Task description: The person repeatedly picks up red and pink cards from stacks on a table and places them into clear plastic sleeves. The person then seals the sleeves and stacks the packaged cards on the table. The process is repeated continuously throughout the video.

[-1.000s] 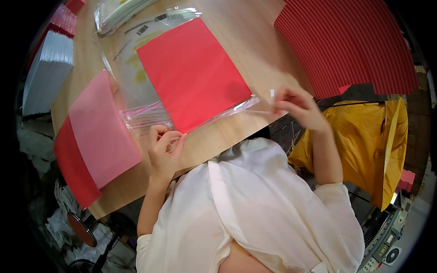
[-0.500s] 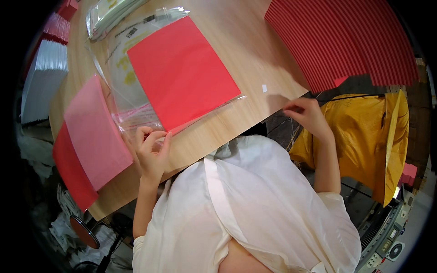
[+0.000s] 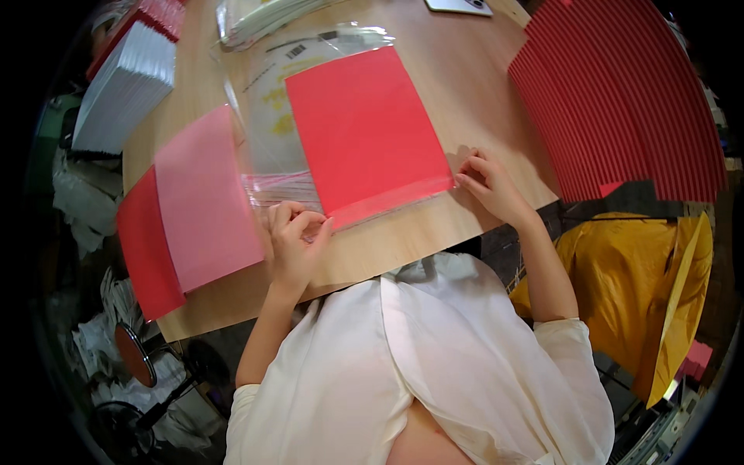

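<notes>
A bright red sheet or stack of sheets [image 3: 368, 124] lies on the table inside a clear plastic bag. A paler strip along its near edge looks like the bag's flap [image 3: 391, 200], folded up over the red. At the near left corner, the thumb and forefinger of my left hand [image 3: 294, 240] pinch the bag's edge. My right hand [image 3: 492, 186] is at the near right corner, its fingers curled together at the bag's edge. Beneath and to the left lie flat, clear printed plastic bags [image 3: 275, 139].
Left of the bags are a pink stack [image 3: 205, 201] and a red one [image 3: 147, 240]. White packets [image 3: 128, 85] stand at the far left, and a phone [image 3: 459, 6] lies at the far edge. A tall red stack [image 3: 620, 108] rises at right, above a yellow sack [image 3: 620, 287].
My right hand has moved left from off the table's edge to the bag's near right corner. The flap now lies over the red's near edge. The whole view has shifted.
</notes>
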A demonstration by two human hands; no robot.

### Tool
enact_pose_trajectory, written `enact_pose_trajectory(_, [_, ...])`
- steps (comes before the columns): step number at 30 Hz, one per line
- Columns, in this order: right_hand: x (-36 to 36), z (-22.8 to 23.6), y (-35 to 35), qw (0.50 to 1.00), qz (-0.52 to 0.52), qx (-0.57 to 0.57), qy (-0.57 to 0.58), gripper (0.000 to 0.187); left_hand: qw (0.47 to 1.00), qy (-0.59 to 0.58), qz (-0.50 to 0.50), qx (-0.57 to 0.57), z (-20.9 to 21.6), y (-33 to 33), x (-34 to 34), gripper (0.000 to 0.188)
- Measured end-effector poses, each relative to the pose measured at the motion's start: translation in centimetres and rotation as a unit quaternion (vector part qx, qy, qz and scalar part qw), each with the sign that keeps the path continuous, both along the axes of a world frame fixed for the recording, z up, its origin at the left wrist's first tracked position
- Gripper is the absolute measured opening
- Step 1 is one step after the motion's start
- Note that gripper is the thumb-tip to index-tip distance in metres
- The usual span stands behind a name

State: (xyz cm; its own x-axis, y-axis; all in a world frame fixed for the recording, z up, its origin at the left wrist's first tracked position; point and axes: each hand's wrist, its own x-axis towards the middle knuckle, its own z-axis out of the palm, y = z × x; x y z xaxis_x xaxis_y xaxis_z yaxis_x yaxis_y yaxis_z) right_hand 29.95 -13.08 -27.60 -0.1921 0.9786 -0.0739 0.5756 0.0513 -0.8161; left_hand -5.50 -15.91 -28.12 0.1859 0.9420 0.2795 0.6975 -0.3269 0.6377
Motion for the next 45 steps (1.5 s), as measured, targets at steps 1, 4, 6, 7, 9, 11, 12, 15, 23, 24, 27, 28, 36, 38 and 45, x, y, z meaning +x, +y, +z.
enact_pose_trajectory(1, [-0.2,-0.1,0.0,1.000,0.000,0.012,-0.021,0.012,1.000,0.017,-0.001,0.008,-0.1,0.2,0.0,0.009])
enact_pose_trajectory(4, [-1.3,0.2,0.3,0.997,-0.011,0.019,-0.076,0.014,0.996,0.056,0.037,-0.054,0.2,0.5,0.5,0.011])
enact_pose_trajectory(6, [-1.8,0.3,0.2,0.993,-0.017,0.035,-0.115,0.015,0.989,0.032,0.065,-0.131,0.1,0.6,0.4,0.013])
enact_pose_trajectory(7, [-1.9,0.0,0.2,0.989,-0.018,0.056,-0.136,0.016,0.982,-0.001,0.074,-0.172,0.0,0.9,0.4,0.017])
enact_pose_trajectory(9, [-2.4,-0.1,-0.2,0.975,-0.051,0.075,-0.201,0.023,0.984,0.026,0.096,-0.149,0.4,0.9,0.8,0.032])
enact_pose_trajectory(11, [-3.9,0.5,-0.8,0.949,-0.110,0.072,-0.287,0.039,0.982,0.145,0.123,-0.021,2.7,0.7,2.3,0.051])
enact_pose_trajectory(12, [-4.8,1.0,-1.1,0.936,-0.075,0.137,-0.315,0.051,0.976,0.213,0.053,0.007,3.0,0.7,2.8,0.058])
enact_pose_trajectory(15, [-6.9,1.8,-2.2,0.900,0.048,0.226,-0.369,0.080,0.929,0.345,-0.134,0.028,1.4,0.6,3.8,0.075])
enact_pose_trajectory(23, [-7.4,2.4,-2.8,0.912,0.155,0.142,-0.353,0.086,0.979,-0.138,0.068,-0.132,0.2,5.5,3.2,0.076])
enact_pose_trajectory(24, [-7.5,2.2,-2.9,0.908,0.161,0.144,-0.360,0.086,0.946,-0.244,0.096,-0.189,-0.3,6.9,2.9,0.074])
enact_pose_trajectory(27, [-7.6,2.5,-2.6,0.903,0.161,0.154,-0.367,0.080,0.863,-0.407,0.140,-0.265,-0.2,9.4,2.6,0.071])
enact_pose_trajectory(28, [-7.6,2.5,-2.5,0.903,0.163,0.151,-0.369,0.079,0.844,-0.433,0.149,-0.278,-0.1,10.0,2.5,0.071])
enact_pose_trajectory(36, [-8.0,3.2,-2.4,0.914,0.138,0.156,-0.349,0.069,0.935,-0.304,0.080,-0.162,-1.9,9.9,5.4,0.059])
enact_pose_trajectory(38, [-8.0,4.1,-2.2,0.919,0.115,0.183,-0.331,0.063,0.939,-0.295,0.080,-0.156,0.0,9.6,3.5,0.062])
enact_pose_trajectory(45, [-2.9,5.2,-2.3,0.946,-0.026,0.286,-0.150,0.042,0.858,-0.456,0.057,-0.229,16.3,4.3,-15.5,0.073])
